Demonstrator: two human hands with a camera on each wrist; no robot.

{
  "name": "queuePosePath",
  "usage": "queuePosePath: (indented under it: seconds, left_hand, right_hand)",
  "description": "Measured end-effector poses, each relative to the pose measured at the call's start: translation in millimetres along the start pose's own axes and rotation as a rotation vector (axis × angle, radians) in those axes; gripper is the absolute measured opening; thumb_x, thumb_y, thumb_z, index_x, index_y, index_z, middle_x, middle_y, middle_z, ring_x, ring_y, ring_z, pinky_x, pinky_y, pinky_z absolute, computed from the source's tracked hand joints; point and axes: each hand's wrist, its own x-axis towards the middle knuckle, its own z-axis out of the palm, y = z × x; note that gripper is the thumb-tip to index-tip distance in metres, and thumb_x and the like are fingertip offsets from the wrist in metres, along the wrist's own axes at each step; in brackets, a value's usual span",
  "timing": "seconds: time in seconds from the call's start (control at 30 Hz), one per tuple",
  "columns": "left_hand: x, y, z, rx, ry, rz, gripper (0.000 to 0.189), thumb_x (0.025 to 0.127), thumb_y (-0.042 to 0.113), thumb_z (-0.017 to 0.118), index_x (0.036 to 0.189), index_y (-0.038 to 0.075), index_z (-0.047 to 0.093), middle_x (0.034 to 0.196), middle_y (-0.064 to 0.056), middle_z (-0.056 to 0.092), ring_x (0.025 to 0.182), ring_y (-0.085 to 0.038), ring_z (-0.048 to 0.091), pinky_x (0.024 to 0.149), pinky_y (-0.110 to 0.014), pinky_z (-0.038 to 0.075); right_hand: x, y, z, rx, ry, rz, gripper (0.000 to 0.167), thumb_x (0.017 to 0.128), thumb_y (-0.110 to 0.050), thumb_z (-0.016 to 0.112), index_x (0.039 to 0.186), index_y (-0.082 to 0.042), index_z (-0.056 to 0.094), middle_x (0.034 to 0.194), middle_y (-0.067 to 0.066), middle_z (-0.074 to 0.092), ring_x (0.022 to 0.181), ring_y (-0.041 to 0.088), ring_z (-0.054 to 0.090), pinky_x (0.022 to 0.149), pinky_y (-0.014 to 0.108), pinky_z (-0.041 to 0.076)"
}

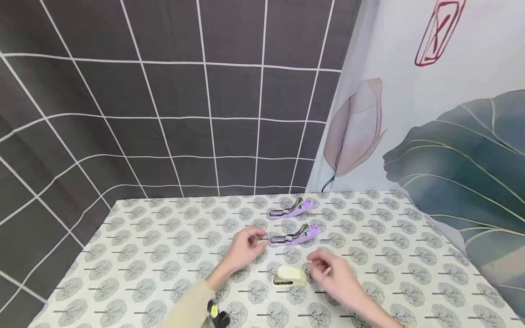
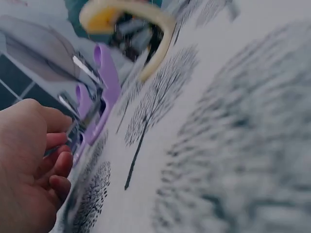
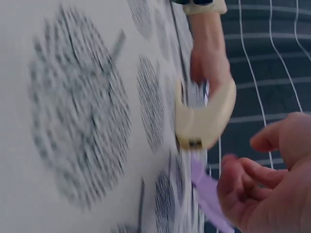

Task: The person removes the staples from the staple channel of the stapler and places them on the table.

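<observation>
Two purple staplers lie opened out on the cloth, a nearer one and one farther back, each with its metal parts showing. My left hand is beside the left end of the nearer purple stapler, its fingers loosely bent and holding nothing. Closer to me sits a closed cream stapler. To its right hovers my right hand, fingers loosely curled with nothing in them. In the right wrist view, the cream stapler shows in front of that hand's fingertips.
A small grey strip, like staples, lies just right of the nearer purple stapler. The table wears a white cloth printed with trees. Behind it hangs a dark gridded curtain, with a leaf-patterned one at the right.
</observation>
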Motion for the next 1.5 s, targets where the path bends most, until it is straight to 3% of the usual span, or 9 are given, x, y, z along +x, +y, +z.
queuePosePath:
  seconds: [0.13,0.23,0.33,0.5,0.67,0.83,1.17,1.5]
  left_hand:
    - [-38.5,19.0,-1.9,-0.057,-0.130,-0.027,0.033,0.082,-0.002,0.071,0.115,0.003,0.068,0.096,0.000,0.061,0.077,-0.009,0.053,0.071,-0.025,0.048]
    - [-61.3,28.7,4.4,-0.053,-0.227,0.002,0.040,0.078,0.000,0.075,0.116,0.007,0.067,0.103,0.003,0.063,0.079,-0.007,0.053,0.073,-0.024,0.047]
    - [-71.2,31.5,14.3,0.017,-0.236,0.059,0.040,0.074,0.007,0.082,0.112,0.011,0.069,0.101,0.010,0.063,0.076,-0.002,0.051,0.070,-0.020,0.044]
    - [-72.1,30.3,28.0,0.120,-0.153,0.087,0.028,0.073,0.013,0.087,0.097,0.016,0.073,0.090,0.017,0.059,0.068,0.003,0.046,0.062,-0.016,0.040]
    - [-71.5,30.9,31.4,0.180,-0.082,0.093,0.022,0.073,0.012,0.087,0.090,0.017,0.074,0.082,0.017,0.058,0.063,0.003,0.043,0.059,-0.016,0.036]
    - [-66.9,31.2,30.3,0.162,-0.092,0.083,0.020,0.074,0.010,0.085,0.091,0.015,0.075,0.081,0.017,0.059,0.062,0.003,0.042,0.057,-0.016,0.037]
    - [-58.6,30.0,29.4,0.117,-0.086,0.091,0.020,0.073,0.006,0.085,0.090,0.013,0.076,0.080,0.015,0.061,0.059,0.003,0.041,0.053,-0.016,0.037]
    - [-58.2,29.3,28.2,0.144,-0.061,0.078,0.021,0.071,0.007,0.086,0.088,0.015,0.075,0.079,0.017,0.059,0.058,0.004,0.039,0.055,-0.016,0.036]
  right_hand:
    - [-12.6,-3.8,17.2,-0.193,0.004,-0.225,0.033,0.081,-0.010,0.079,0.111,-0.007,0.066,0.100,-0.006,0.059,0.088,0.013,0.057,0.071,0.033,0.054]
    - [-17.6,-5.9,27.4,-0.296,-0.006,-0.315,0.043,0.077,-0.016,0.083,0.116,-0.015,0.065,0.111,-0.006,0.055,0.098,0.017,0.053,0.078,0.040,0.053]
    - [-17.4,-7.3,35.1,-0.343,-0.020,-0.363,0.045,0.075,-0.016,0.084,0.116,-0.019,0.064,0.112,-0.007,0.055,0.100,0.016,0.051,0.080,0.039,0.051]
    - [-11.7,-8.7,39.7,-0.354,-0.020,-0.392,0.043,0.076,-0.009,0.081,0.115,-0.015,0.065,0.107,-0.007,0.058,0.096,0.015,0.053,0.076,0.033,0.051]
    - [-6.6,-11.9,38.1,-0.348,-0.073,-0.390,0.037,0.080,-0.005,0.077,0.113,-0.016,0.066,0.104,-0.007,0.061,0.093,0.013,0.054,0.076,0.032,0.052]
    - [-1.9,-14.9,36.3,-0.360,-0.097,-0.385,0.034,0.081,-0.006,0.077,0.113,-0.014,0.065,0.104,-0.004,0.062,0.092,0.013,0.054,0.076,0.033,0.052]
    - [1.5,-16.8,33.6,-0.391,-0.069,-0.368,0.035,0.081,-0.007,0.078,0.112,-0.017,0.066,0.101,-0.006,0.061,0.090,0.013,0.053,0.074,0.032,0.052]
    - [2.3,-9.9,26.9,-0.259,-0.059,-0.408,0.036,0.084,0.001,0.072,0.116,-0.012,0.060,0.098,-0.009,0.055,0.085,0.007,0.049,0.068,0.026,0.047]
